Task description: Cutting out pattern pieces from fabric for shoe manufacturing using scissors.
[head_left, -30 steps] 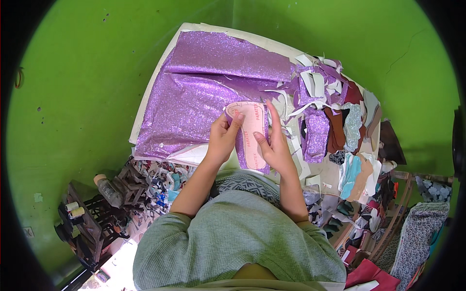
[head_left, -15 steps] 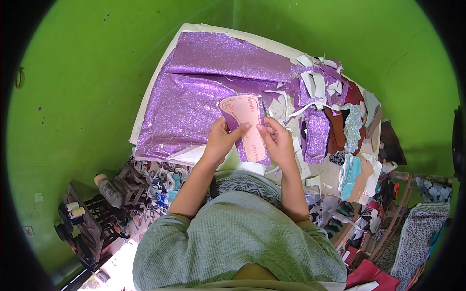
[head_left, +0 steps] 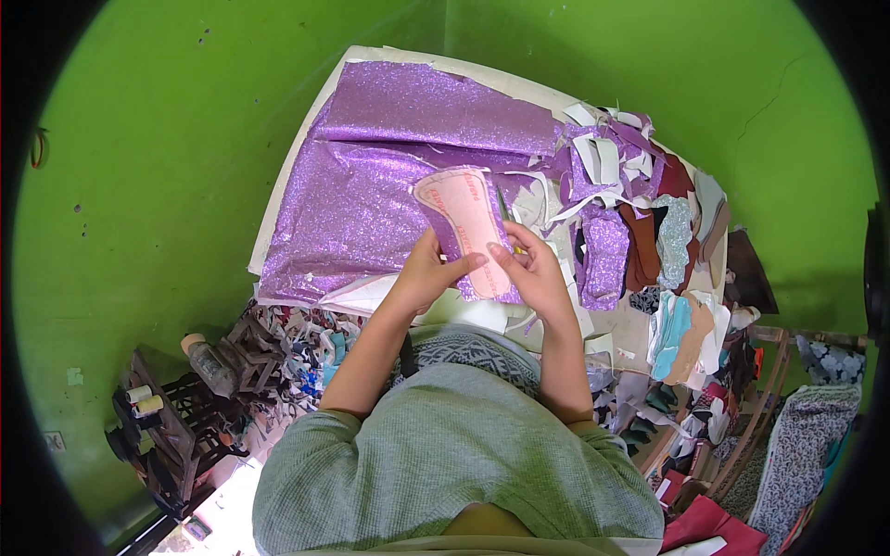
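Observation:
Both hands hold a pale pink insole board point(head_left: 468, 222) with red print, backed by a piece of purple glitter material point(head_left: 440, 222) that sticks out past its edges. My left hand point(head_left: 428, 274) grips its left side, thumb flat on the pink face. On the opposite side, my right hand point(head_left: 540, 278) pinches the piece with its thumb on top. A thin dark blade point(head_left: 502, 204), apparently of scissors, points up from my right hand; its handles are mostly hidden. Beneath and beyond lies a large purple glitter sheet point(head_left: 343, 208) on the table.
Purple and white offcuts point(head_left: 603, 162) are heaped at the table's right. Near them lie cut insole shapes in purple point(head_left: 604, 259), brown and silver. Scraps point(head_left: 306, 347) cover the floor at left, beside a dark wooden stand with thread spools point(head_left: 144, 400). Green walls point(head_left: 167, 185) enclose the table.
The insole piece has tilted, its upper end shifting slightly up and to the left, its lower end to the right. Both hands keep hold of it.

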`<state>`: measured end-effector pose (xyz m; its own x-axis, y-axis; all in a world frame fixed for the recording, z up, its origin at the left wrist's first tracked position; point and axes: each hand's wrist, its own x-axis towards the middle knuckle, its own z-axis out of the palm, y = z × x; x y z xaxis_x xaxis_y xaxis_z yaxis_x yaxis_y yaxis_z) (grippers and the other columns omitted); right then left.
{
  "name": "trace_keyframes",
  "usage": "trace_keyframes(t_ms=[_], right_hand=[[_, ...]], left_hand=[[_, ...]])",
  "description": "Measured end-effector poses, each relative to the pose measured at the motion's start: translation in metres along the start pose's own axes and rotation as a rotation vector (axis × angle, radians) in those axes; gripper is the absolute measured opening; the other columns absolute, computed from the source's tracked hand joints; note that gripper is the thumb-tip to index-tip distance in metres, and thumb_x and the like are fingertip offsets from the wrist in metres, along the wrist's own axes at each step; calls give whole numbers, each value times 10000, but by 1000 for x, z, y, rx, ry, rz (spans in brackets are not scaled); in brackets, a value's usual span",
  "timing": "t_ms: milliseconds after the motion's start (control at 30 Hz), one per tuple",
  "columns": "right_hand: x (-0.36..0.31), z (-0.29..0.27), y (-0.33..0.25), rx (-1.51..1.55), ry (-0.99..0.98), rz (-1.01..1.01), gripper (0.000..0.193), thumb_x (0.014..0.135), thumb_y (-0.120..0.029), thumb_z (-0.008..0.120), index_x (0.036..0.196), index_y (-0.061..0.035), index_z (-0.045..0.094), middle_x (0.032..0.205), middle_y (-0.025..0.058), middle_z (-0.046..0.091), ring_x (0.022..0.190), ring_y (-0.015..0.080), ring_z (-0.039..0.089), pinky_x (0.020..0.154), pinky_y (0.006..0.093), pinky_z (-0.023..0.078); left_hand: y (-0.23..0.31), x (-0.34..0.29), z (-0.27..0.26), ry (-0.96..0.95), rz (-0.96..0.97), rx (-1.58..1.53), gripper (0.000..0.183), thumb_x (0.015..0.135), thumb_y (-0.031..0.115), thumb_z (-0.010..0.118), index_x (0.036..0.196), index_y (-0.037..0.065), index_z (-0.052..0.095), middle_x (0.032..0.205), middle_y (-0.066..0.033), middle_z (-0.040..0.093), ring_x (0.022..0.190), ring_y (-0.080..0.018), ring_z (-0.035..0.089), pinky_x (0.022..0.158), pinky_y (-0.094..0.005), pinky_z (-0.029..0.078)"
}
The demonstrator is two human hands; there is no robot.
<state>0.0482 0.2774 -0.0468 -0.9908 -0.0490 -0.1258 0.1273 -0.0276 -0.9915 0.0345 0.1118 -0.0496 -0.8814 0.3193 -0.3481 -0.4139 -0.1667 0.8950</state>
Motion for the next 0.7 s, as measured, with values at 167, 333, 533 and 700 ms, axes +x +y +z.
trace_keyframes(t_ms=[167,333,533,700], right_hand=[[-6,-7,-2,54,-176,33,345,847,-73,564,1165,24,470,928,62,593,771,84,579,591,204,469],[-10,-9,-7,130,-230,155,387,843,-78,571,1197,17,449,950,67,597,799,88,574,652,204,465],[-13,-10,-6,101,-200,103,435,826,-59,583,1231,-7,434,864,33,573,759,78,560,621,193,457],[-18,-8,-22,64,-240,154,496,806,-39,596,1267,-38,411,740,-10,494,709,65,531,606,192,438]], left_hand=[[1,0,-3,111,141,9,467,746,80,685,1113,-14,412,973,-112,577,797,-143,594,593,-241,516],[9,-4,-5,92,122,-9,462,756,64,671,1127,-4,403,987,-115,572,815,-151,597,606,-244,524],[13,-6,-6,46,148,-3,466,767,40,650,1149,-2,387,1005,-112,572,835,-150,598,620,-252,522],[4,-5,-11,18,266,-30,477,772,51,649,1166,9,383,984,-91,584,800,-119,590,596,-240,498]])
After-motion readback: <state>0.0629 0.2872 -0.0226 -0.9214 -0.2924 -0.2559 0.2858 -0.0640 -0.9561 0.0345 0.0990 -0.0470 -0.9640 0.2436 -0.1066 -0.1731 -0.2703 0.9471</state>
